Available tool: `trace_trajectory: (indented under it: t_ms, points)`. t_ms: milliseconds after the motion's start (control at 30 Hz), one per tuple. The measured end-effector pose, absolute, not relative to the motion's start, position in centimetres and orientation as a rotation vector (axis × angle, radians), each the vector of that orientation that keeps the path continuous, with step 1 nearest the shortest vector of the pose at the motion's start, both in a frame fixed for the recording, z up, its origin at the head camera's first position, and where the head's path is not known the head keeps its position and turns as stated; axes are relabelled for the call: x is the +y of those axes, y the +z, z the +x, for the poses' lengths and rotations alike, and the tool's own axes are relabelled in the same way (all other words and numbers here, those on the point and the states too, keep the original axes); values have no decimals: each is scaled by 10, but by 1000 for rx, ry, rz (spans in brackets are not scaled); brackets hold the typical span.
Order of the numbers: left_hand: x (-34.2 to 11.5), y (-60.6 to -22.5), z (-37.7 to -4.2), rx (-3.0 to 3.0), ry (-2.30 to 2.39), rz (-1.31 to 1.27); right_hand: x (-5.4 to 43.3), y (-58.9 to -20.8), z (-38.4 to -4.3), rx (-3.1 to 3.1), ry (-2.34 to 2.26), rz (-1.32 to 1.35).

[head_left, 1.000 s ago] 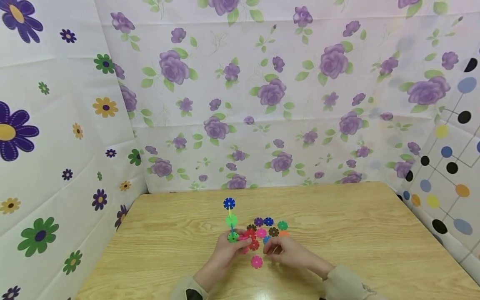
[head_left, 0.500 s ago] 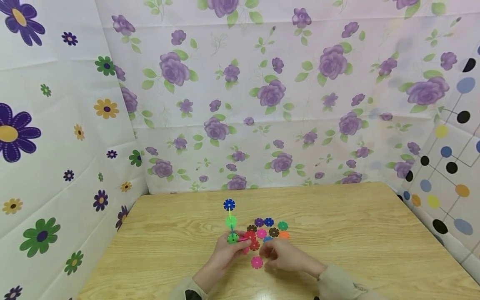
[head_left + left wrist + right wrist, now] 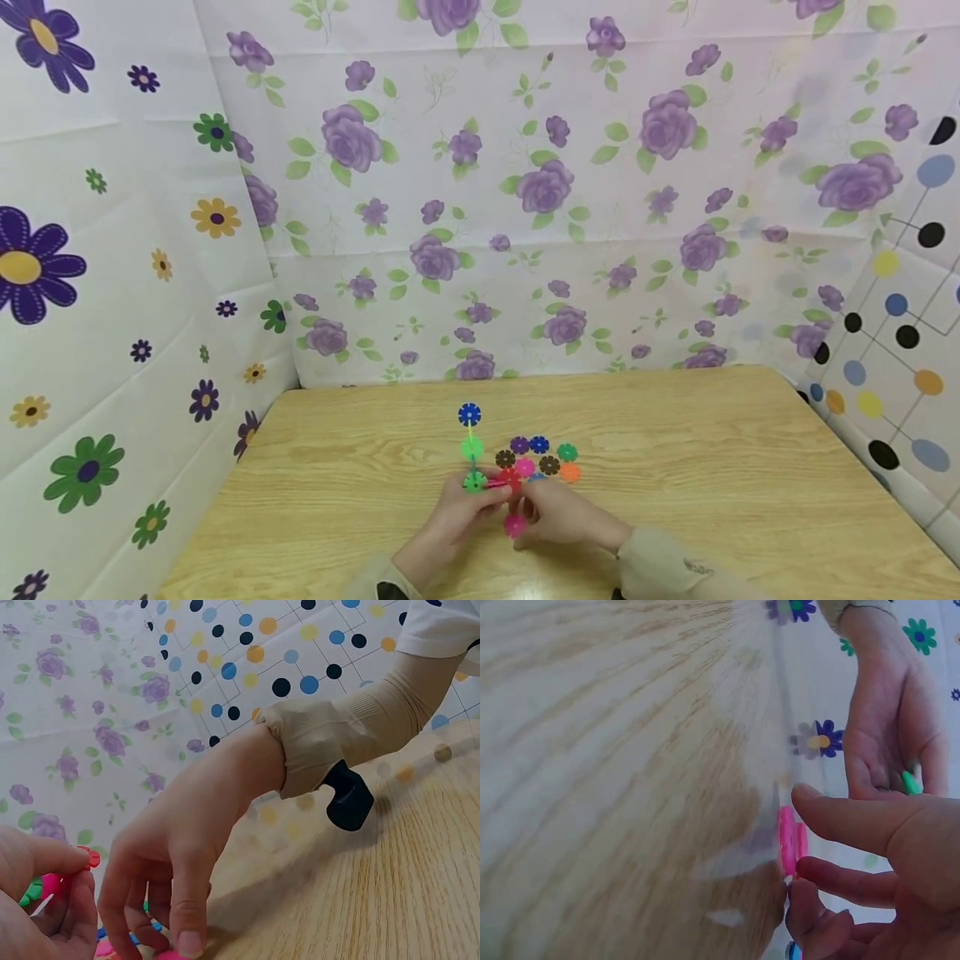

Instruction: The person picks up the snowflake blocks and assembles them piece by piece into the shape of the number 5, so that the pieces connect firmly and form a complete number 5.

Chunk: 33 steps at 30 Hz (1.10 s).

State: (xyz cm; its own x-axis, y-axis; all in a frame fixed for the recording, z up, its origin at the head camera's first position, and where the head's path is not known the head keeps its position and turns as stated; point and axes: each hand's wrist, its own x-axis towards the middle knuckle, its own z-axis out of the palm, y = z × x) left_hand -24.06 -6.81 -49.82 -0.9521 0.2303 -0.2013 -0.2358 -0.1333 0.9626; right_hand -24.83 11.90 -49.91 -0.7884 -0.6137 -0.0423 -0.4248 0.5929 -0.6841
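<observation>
My left hand (image 3: 459,515) pinches a joined string of notched plastic snowflake discs. At its upper end is a blue disc (image 3: 469,414), with a lime disc (image 3: 472,447) and a green disc (image 3: 475,482) below; a red disc (image 3: 511,478) lies by the thumb. In the left wrist view the red disc (image 3: 91,857) sticks out between left thumb and finger. My right hand (image 3: 566,510) is lowered over a loose pink disc (image 3: 515,524) on the table. In the right wrist view its thumb and finger stand apart about the pink disc (image 3: 787,841).
Loose discs lie just beyond the hands: purple (image 3: 520,445), dark blue (image 3: 539,445), teal (image 3: 567,452), orange (image 3: 571,472), brown (image 3: 550,465), pink (image 3: 525,467) and several more. The wooden table (image 3: 360,450) meets patterned cloth walls at the back and sides.
My right hand has moved left and toward me, from near the light-blue disc to the loose pink disc. The left hand and its string of discs have shifted slightly right.
</observation>
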Motion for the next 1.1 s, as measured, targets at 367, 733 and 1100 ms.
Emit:
trace_trajectory:
  t_ms: [367, 733, 1100]
  points:
    - [-66, -499, -239, 1812, 2159, -32, 110, -506, -248, 2600, -914, -845]
    - [-67, -496, -241, 1787, 2135, -69, 123, -509, -248, 2516, -1038, -863]
    - [-67, -495, -241, 1736, 2168, -44, 145, -493, -262, 2526, -1201, -811]
